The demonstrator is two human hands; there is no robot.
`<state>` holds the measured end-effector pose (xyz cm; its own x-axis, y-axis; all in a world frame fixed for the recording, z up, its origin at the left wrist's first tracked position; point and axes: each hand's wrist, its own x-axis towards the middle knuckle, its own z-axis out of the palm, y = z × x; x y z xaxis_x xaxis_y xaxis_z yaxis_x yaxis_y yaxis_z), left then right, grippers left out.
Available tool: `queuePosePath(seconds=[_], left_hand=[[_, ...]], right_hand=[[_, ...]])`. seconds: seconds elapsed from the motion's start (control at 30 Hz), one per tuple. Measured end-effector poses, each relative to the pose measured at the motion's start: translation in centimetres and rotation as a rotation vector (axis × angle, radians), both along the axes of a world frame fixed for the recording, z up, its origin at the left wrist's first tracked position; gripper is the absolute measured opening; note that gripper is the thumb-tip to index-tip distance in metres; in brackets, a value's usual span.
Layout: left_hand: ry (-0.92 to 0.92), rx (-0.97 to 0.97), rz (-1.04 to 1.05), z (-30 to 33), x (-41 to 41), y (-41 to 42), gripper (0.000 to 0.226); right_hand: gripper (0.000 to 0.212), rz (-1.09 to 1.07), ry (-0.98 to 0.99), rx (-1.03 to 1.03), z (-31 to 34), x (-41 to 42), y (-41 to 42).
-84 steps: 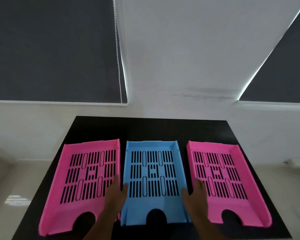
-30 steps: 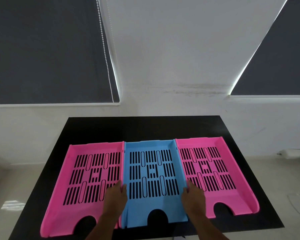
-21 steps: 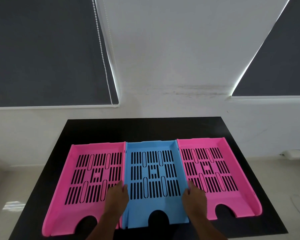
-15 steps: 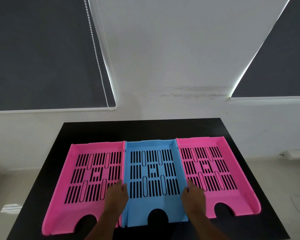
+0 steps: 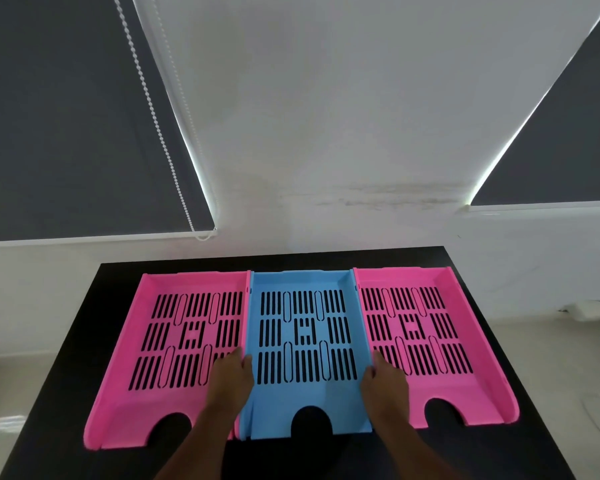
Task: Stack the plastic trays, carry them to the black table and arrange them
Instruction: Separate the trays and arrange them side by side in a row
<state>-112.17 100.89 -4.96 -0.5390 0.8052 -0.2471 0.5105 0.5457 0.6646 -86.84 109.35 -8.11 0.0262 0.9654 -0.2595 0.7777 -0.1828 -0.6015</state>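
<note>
Three slotted plastic trays lie side by side on the black table (image 5: 84,341), their walls touching. The blue tray (image 5: 305,393) is in the middle, with a pink tray (image 5: 160,403) on its left and another pink tray (image 5: 458,386) on its right. My left hand (image 5: 231,379) grips the blue tray's left wall, with its fingers resting over the left pink tray. My right hand (image 5: 383,382) grips the blue tray's right wall, overlapping the right pink tray. Both forearms come in from the bottom edge.
The table's far edge sits close to a white wall (image 5: 326,133) with dark roller blinds (image 5: 66,116) on either side. A bead cord (image 5: 153,109) hangs by the left blind. Pale floor (image 5: 568,358) shows to the right of the table.
The outer pink trays were apart from the blue one at first and now touch it. Over the last second my hands have stayed on the blue tray's side walls; only the view shifted slightly.
</note>
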Motion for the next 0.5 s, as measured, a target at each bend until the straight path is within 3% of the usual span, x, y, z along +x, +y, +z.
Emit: queuePosePath(seconds=[0.5], left_hand=[[0.000,-0.027,0.057,-1.5,-1.8,5.7,0.028]], right_hand=[[0.023,0.045,-0.036,-0.015,0.2,-2.4,6.6]])
